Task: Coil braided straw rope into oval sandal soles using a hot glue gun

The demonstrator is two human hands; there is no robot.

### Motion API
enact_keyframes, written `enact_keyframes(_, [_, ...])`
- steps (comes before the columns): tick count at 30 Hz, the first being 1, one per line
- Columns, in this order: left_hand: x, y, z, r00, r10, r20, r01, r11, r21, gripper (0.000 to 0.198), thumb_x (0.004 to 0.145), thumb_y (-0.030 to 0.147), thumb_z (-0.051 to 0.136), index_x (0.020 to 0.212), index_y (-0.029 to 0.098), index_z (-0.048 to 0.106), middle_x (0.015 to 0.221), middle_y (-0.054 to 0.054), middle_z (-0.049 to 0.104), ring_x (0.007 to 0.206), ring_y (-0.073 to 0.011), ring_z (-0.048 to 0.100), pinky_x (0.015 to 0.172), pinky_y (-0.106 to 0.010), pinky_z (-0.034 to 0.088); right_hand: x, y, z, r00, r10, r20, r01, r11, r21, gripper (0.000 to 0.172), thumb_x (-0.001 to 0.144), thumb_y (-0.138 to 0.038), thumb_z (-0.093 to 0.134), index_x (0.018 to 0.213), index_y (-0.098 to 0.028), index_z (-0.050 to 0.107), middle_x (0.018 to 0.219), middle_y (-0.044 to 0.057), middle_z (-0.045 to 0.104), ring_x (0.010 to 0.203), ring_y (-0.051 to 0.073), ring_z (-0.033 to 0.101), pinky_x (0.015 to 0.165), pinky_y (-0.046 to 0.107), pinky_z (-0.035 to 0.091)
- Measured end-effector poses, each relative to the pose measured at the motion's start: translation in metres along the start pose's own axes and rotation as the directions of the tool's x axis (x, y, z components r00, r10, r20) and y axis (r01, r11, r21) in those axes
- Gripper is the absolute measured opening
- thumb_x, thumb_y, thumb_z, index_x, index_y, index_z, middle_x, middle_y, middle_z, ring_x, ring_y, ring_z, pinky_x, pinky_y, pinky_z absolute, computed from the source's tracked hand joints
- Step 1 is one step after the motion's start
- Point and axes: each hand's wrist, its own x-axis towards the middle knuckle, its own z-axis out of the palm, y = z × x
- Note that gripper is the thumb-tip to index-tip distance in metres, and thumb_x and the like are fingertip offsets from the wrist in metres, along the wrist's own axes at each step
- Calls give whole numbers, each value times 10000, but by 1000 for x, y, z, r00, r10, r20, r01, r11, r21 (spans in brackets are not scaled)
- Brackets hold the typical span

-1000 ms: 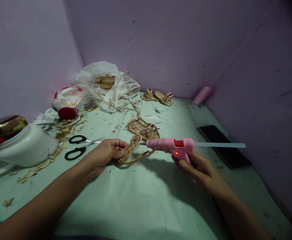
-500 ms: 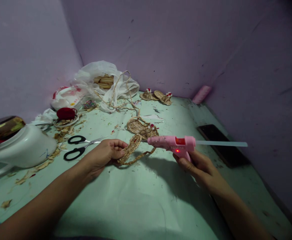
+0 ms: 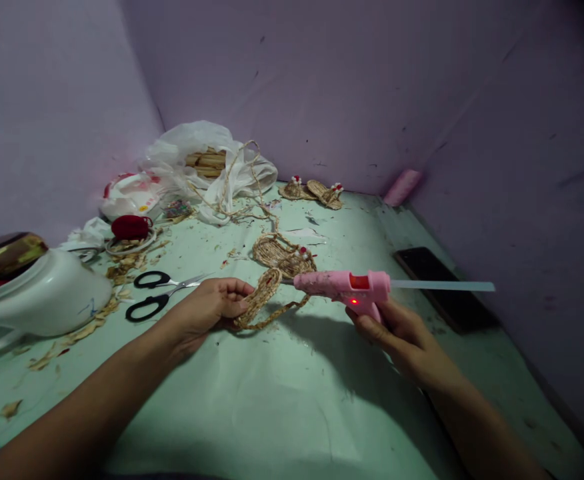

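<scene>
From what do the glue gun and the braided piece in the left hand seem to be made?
Glue gun: probably plastic, pink and smudged; its body looks moulded.
Braided piece: likely dried plant fibre, matt and tan, with coarse twisted strands; exact fibre unclear.

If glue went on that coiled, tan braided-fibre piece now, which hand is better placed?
Probably the right hand: it grips the pink plastic glue gun, whose red light is lit and nozzle points toward the braided piece. The left hand is holding that piece.

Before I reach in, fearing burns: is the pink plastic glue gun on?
Apparently on: a small red light glows on the pink glue gun.
</scene>
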Motion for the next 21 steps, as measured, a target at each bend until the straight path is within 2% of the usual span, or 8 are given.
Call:
enact_keyframes(4, [-1, 2, 2, 1000, 16, -20, -15, 998, 57, 288, 498, 180, 677, 767, 132, 587, 581, 29, 552, 496, -89, 483, 490, -226, 378, -2, -1, -4, 1000, 20, -1, -20, 999, 27, 183, 809, -393, 616, 847, -217, 647, 677, -9, 551, 589, 130, 481, 520, 236, 400])
enact_keyframes(7, [-3, 3, 3, 999, 22, -40, -17, 992, 124, 307, 471, 200, 655, 762, 131, 586, 540, 47, 531, 470, -83, 451, 473, -223, 346, 2, -3, -8, 988, 84, -130, -62, 984, 166, 237, 789, -431, 612, 818, -200, 658, 596, -14, 527, 507, 112, 436, 433, 222, 363])
enact_keyframes(9, [-4, 2, 5, 999, 11, -40, -4, 985, 172, 307, 456, 209, 635, 748, 126, 590, 500, 55, 512, 442, -80, 421, 454, -224, 311, 11, -4, -11, 940, 194, -279, -111, 951, 287, 267, 739, -458, 616, 825, -208, 642, 626, -7, 552, 494, 117, 448, 385, 219, 360])
enact_keyframes(11, [-5, 2, 5, 1000, -13, -28, 18, 979, 205, 283, 455, 222, 619, 719, 123, 595, 465, 59, 489, 423, -80, 394, 444, -229, 279, 27, -2, -16, 865, 323, -384, -192, 920, 340, 252, 703, -450, 598, 781, -210, 615, 654, 1, 567, 497, 122, 481, 373, 224, 395])
enact_keyframes(13, [-5, 0, 5, 1000, -14, -19, 18, 967, 254, 258, 477, 244, 613, 705, 122, 609, 472, 51, 489, 440, -85, 393, 460, -236, 275, 48, 3, -22, 818, 403, -412, -287, 905, 315, 220, 718, -412, 547, 694, -197, 593, 602, 6, 553, 473, 120, 496, 391, 236, 436])
enact_keyframes(16, [-4, -4, 2, 997, 73, -30, -53, 897, 440, 250, 577, 306, 584, 747, 136, 649, 568, 15, 551, 532, -118, 454, 531, -259, 322, 79, 17, -31, 787, 445, -428, -382, 896, 229, 195, 721, -334, 517, 626, -181, 592, 559, 27, 563, 469, 132, 533, 409, 249, 450])
enact_keyframes(19, [-3, -9, -2, 992, 126, -27, -81, 771, 632, 280, 688, 351, 507, 831, 182, 678, 720, -18, 641, 669, -175, 542, 630, -300, 374, 95, 29, -37, 775, 412, -479, -430, 900, 78, 124, 674, -280, 567, 589, -192, 588, 550, 22, 572, 524, 159, 563, 483, 280, 473])
enact_keyframes(21, [-4, -12, -4, 991, 133, -17, -84, 712, 697, 296, 718, 347, 476, 875, 207, 684, 815, -28, 676, 756, -205, 579, 690, -321, 391, 94, 30, -38, 780, 341, -525, -434, 899, -61, 83, 625, -270, 641, 598, -199, 607, 576, 19, 583, 610, 196, 575, 597, 339, 491])
